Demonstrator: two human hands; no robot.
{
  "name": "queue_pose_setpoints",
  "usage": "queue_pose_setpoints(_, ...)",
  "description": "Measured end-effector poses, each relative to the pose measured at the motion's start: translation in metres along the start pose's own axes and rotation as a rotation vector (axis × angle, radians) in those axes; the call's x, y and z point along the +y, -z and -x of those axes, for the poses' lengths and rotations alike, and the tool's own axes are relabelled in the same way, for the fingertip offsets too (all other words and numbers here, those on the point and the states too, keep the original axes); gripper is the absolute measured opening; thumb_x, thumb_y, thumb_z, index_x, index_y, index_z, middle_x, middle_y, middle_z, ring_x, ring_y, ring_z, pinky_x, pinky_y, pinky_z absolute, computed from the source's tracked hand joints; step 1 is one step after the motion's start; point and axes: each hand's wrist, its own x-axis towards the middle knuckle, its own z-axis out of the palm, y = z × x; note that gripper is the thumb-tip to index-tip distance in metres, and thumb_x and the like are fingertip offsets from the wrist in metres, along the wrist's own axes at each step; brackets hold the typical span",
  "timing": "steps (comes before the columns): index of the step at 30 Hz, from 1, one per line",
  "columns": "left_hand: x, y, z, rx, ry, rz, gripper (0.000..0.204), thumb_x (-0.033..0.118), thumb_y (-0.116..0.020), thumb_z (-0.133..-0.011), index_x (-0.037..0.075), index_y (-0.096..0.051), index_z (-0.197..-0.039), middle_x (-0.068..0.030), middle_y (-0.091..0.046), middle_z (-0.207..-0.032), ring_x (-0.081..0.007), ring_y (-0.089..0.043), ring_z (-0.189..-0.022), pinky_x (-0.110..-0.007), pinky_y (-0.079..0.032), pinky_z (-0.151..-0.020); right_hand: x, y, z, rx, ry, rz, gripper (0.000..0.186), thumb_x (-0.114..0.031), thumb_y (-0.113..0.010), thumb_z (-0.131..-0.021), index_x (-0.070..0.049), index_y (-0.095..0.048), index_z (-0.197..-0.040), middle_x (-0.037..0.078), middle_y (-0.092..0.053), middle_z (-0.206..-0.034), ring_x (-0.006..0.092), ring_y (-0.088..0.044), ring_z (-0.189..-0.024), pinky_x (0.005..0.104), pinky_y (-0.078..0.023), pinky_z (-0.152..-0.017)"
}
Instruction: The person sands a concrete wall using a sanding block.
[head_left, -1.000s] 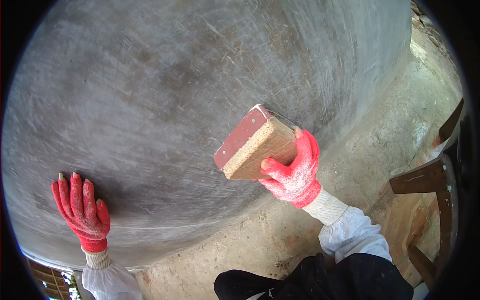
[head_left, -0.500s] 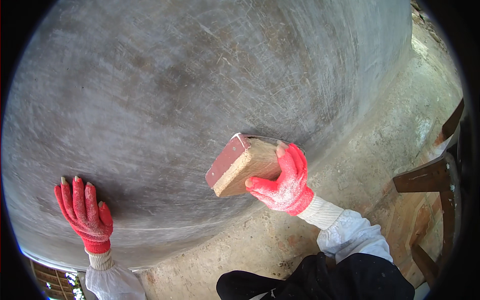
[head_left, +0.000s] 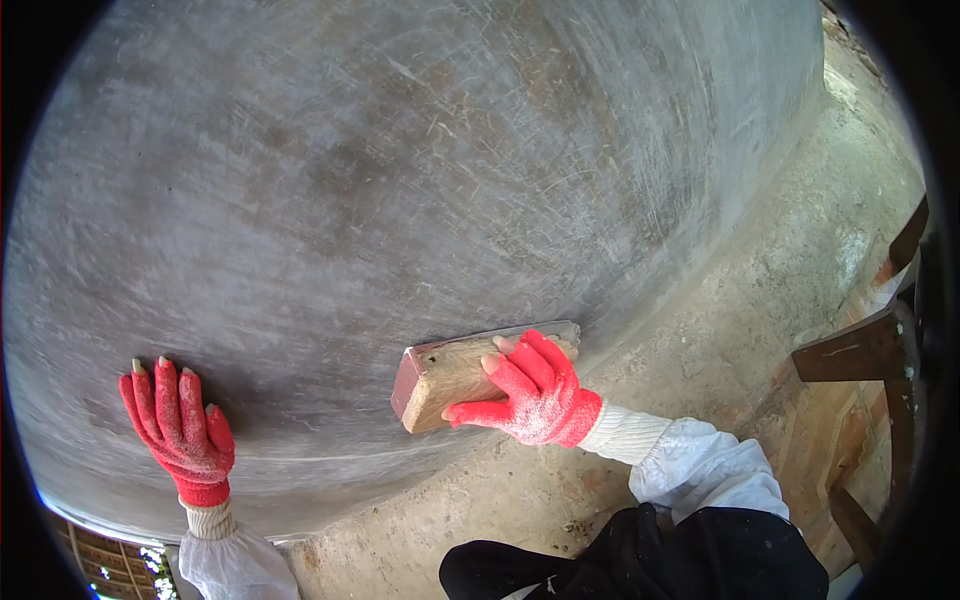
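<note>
A large curved grey surface (head_left: 330,170), mottled and scratched, fills most of the view. My left hand (head_left: 180,430), in a red glove with bare fingertips, lies flat against it at lower left, fingers out. Right of centre, my right hand (head_left: 530,395), gloved the same way, grips a wooden block (head_left: 436,398) with a red-brown end and a thin edge along its top side. The block rests against the lower part of the curved surface.
A pale, stained concrete ledge (head_left: 760,260) curves along the surface's base. At the right rim stand dark brown angled pieces (head_left: 845,350) over reddish-tan boards (head_left: 820,435). My dark-clothed lap or leg (head_left: 690,555) fills the bottom. A slatted structure (head_left: 105,555) shows at lower left.
My right hand has moved down and left with the block, turning it closer to horizontal. My left hand has shifted slightly down and right, still flat.
</note>
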Motion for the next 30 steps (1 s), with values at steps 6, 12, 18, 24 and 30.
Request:
queue_pose_setpoints(6,0.001,-0.002,-0.008,0.012,-0.008,0.001,0.04,0.02,-0.046,-0.095,0.001,-0.055,-0.13,-0.0199,-0.052,-0.139,-0.049,-0.043,-0.133,-0.065,-0.031,-0.111,0.039,0.01,0.11,-0.386,0.485,0.114,0.067,-0.032,-0.065,-0.087,-0.034,-0.04,-0.15,0.006,-0.045,-0.142,0.0274,-0.049,-0.124,0.0441,-0.051,-0.096)
queue_pose_setpoints(12,-0.002,0.003,0.004,-0.006,0.001,-0.014,0.039,0.02,-0.046,-0.096,-0.001,-0.057,-0.126,-0.0202,-0.053,-0.139,-0.0494,-0.042,-0.133,-0.065,-0.031,-0.111,0.01,0.003,0.068,-0.404,0.45,0.003,0.071,-0.025,-0.06,-0.086,-0.034,-0.035,-0.153,0.005,-0.036,-0.155,0.0277,-0.048,-0.128,0.045,-0.047,-0.102)
queue_pose_setpoints(18,-0.003,0.0,-0.001,0.0,-0.038,-0.009,0.045,0.019,-0.043,-0.098,0.001,-0.048,-0.139,-0.0216,-0.046,-0.146,-0.0495,-0.039,-0.136,-0.062,-0.028,-0.114,-0.019,-0.005,0.033,-0.307,0.322,-0.002,0.065,-0.026,-0.057,-0.088,-0.033,-0.04,-0.15,0.003,-0.039,-0.153,0.0286,-0.047,-0.13,0.0436,-0.046,-0.104)
queue_pose_setpoints(24,-0.001,-0.003,-0.004,0.003,-0.034,0.008,0.045,0.019,-0.043,-0.098,0.0,-0.048,-0.139,-0.0217,-0.045,-0.147,-0.0497,-0.039,-0.136,-0.062,-0.028,-0.114,0.029,0.005,0.092,-0.475,0.638,0.071,0.06,-0.03,-0.059,-0.087,-0.031,-0.046,-0.146,0.005,-0.046,-0.145,0.0256,-0.049,-0.126,0.0452,-0.047,-0.102)
queue_pose_setpoints(30,-0.001,-0.001,0.0,0.011,-0.004,0.005,0.04,0.018,-0.046,-0.095,-0.001,-0.055,-0.128,-0.0196,-0.051,-0.14,-0.05,-0.042,-0.133,-0.066,-0.031,-0.11,0.11,0.064,0.005,0.089,-0.373,0.157,0.094,-0.016,-0.086,-0.065,-0.01,-0.039,-0.146,0.03,-0.027,-0.146,0.0472,-0.044,-0.124,0.0505,-0.046,-0.094)
